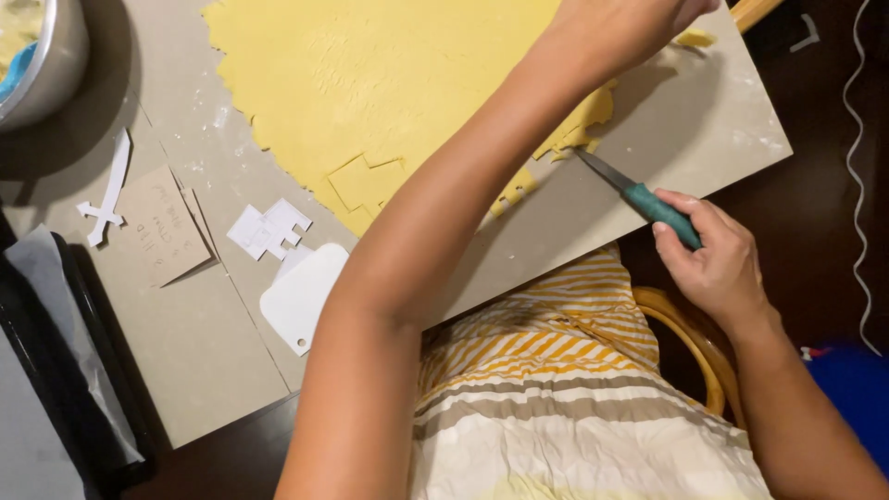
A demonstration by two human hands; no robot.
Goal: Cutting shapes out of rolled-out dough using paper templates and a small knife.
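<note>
A knife [639,196] is gripped in the right hand [708,255], its tip set at the edge of rolled yellow dough [370,83].

The green handle is enclosed by the curled fingers of the right hand, the blade angled up-left toward the ragged dough edge. The left hand [630,23] is reached across to the far side of the dough; it is cut off by the frame, so its grip cannot be told. A slip of the blade could be caused by the crossed left forearm crowding the cut, and the thin dough could be torn if dragged. The table [213,343] is covered with grey-beige board lightly dusted with flour, on which white paper templates [269,230], a white scraper [301,296] and a metal bowl [56,65] are seen. A dark floor is glimpsed to the right.
</note>
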